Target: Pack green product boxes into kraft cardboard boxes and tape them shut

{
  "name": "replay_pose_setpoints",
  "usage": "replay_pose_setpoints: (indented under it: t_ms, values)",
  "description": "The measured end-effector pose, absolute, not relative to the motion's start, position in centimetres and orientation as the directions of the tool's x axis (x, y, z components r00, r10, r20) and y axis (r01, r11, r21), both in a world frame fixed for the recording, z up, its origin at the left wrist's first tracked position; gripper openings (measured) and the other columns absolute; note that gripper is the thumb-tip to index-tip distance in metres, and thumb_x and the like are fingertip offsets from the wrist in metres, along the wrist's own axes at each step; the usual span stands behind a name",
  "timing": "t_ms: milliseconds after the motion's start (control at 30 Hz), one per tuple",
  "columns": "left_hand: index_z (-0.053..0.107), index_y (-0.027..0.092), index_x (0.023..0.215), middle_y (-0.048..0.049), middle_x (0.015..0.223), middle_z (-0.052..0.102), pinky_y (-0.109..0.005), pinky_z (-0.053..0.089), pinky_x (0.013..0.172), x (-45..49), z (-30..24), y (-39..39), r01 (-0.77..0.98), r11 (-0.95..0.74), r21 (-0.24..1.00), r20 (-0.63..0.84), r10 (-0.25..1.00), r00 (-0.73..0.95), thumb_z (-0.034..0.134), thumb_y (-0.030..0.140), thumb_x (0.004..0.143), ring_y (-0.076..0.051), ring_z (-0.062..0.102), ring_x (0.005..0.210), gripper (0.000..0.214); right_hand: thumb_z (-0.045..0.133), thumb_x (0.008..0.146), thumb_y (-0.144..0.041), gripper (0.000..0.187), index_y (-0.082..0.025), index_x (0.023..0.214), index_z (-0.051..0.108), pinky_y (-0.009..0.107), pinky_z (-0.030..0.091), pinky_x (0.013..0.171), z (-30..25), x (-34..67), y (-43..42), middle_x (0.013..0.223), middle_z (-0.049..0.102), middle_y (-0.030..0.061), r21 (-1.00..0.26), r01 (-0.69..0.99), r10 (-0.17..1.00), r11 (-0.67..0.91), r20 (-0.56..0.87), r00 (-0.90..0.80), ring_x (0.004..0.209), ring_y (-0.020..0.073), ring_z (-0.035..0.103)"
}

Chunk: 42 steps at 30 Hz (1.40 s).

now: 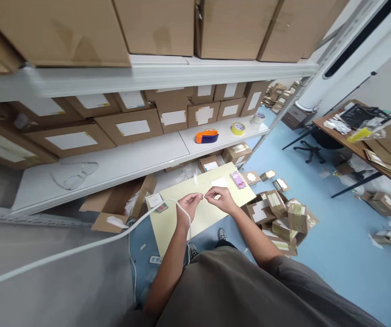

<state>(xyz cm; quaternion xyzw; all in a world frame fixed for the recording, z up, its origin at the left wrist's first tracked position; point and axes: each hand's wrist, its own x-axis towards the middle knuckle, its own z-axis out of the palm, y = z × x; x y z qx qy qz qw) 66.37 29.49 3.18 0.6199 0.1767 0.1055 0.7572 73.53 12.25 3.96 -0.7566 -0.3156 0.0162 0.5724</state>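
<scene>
My left hand and my right hand meet above a pale yellow board resting on my lap. Their fingertips pinch a small white item, mostly hidden by the fingers. A white cable comes in from the lower left, arcs past my left wrist and drops toward my legs. Just beyond my right hand lie a white paper slip and a blurred label card on the board. A small white-and-green packet sits at the board's left corner.
White metal shelves hold labelled cardboard boxes, an orange tape dispenser and tape rolls. Open cardboard boxes lie piled on the blue floor to my right. A cluttered wooden desk stands farther right.
</scene>
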Motion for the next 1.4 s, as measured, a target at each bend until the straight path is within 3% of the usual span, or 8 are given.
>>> replay_pose_setpoints:
  t_ms: [267,533,767,867,1033,1167,1267,1400]
  values:
    - [0.085,0.015,0.090,-0.0138,0.095,0.086,-0.045,0.066,0.097,70.7,0.5,25.7,0.125,0.319,0.940,-0.225,0.302,0.926,0.101,0.046,0.061,-0.027,0.083,0.090,0.046,0.073,0.098,-0.039,0.020,-0.021,0.090,0.076,0.028,0.060,0.066,1.5,75.4,4.7,0.082,0.076,0.0038,-0.892,0.365,0.292,-0.267,0.286,0.913,0.072,0.0169,0.070]
    - [0.089,0.016,0.095,-0.0095,0.088,0.084,-0.038,0.066,0.085,75.9,-0.7,20.1,0.147,0.214,0.966,-0.221,0.379,0.899,0.095,0.048,0.065,-0.021,0.077,0.080,0.044,0.063,0.100,-0.030,0.021,-0.023,0.115,0.075,0.032,0.062,0.072,-0.6,80.9,-3.5,0.114,0.077,0.0091,-0.779,0.396,0.216,-0.486,0.332,0.918,0.084,0.0187,0.072]
    - [0.085,0.015,0.084,-0.0039,0.069,0.076,-0.031,0.059,0.063,78.2,-2.6,17.4,0.227,0.163,0.960,-0.280,0.516,0.810,0.097,0.052,0.064,-0.015,0.065,0.059,0.045,0.060,0.100,-0.026,0.026,-0.024,0.122,0.074,0.037,0.064,0.082,-3.2,86.1,-7.9,0.125,0.075,0.0105,-0.722,0.397,0.256,-0.566,0.303,0.918,0.089,0.0206,0.074]
    - [0.083,0.014,0.089,-0.0041,0.070,0.075,-0.034,0.062,0.068,78.6,-3.9,16.8,0.230,0.178,0.957,-0.290,0.556,0.779,0.091,0.057,0.072,-0.016,0.067,0.061,0.047,0.060,0.100,-0.025,0.026,-0.024,0.123,0.073,0.037,0.065,0.083,-4.0,88.0,-8.8,0.126,0.075,0.0106,-0.735,0.404,0.285,-0.544,0.291,0.913,0.089,0.0209,0.074]
    - [0.083,0.019,0.102,-0.0168,0.130,0.079,-0.053,0.058,0.113,78.4,-5.5,16.9,0.144,0.099,0.985,-0.174,0.518,0.838,0.082,0.042,0.078,-0.032,0.075,0.124,0.033,0.060,0.100,-0.026,0.032,-0.025,0.129,0.073,0.045,0.065,0.097,-4.7,90.7,-8.3,0.129,0.076,0.0120,-0.718,0.462,0.338,-0.521,0.323,0.884,0.111,0.0268,0.074]
    - [0.077,0.028,0.131,-0.0128,0.167,0.055,-0.052,0.055,0.118,77.0,-6.0,18.2,0.204,-0.035,0.978,-0.154,0.536,0.830,0.080,0.034,0.079,-0.035,0.058,0.149,0.052,0.061,0.099,-0.026,0.045,-0.024,0.144,0.067,0.054,0.058,0.114,-3.9,94.1,-5.3,0.140,0.073,0.0141,-0.667,0.565,0.395,-0.485,0.409,0.822,0.133,0.0317,0.067]
    - [0.064,0.029,0.151,-0.0170,0.163,0.058,-0.048,0.059,0.110,75.2,-5.8,19.6,0.256,-0.006,0.967,-0.201,0.600,0.774,0.086,0.045,0.078,-0.035,0.065,0.141,0.078,0.062,0.099,-0.025,0.055,-0.022,0.154,0.061,0.055,0.050,0.124,-2.0,99.0,-1.0,0.151,0.067,0.0153,-0.606,0.660,0.488,-0.445,0.454,0.746,0.144,0.0330,0.059]
    - [0.073,0.018,0.134,-0.0211,0.125,0.080,-0.049,0.061,0.107,71.8,-5.2,21.1,0.286,0.058,0.956,-0.252,0.660,0.708,0.089,0.066,0.067,-0.033,0.078,0.117,0.084,0.063,0.098,-0.020,0.058,-0.014,0.156,0.058,0.052,0.044,0.128,1.6,106.6,6.9,0.157,0.061,0.0190,-0.522,0.727,0.654,-0.446,0.364,0.663,0.150,0.0335,0.052]
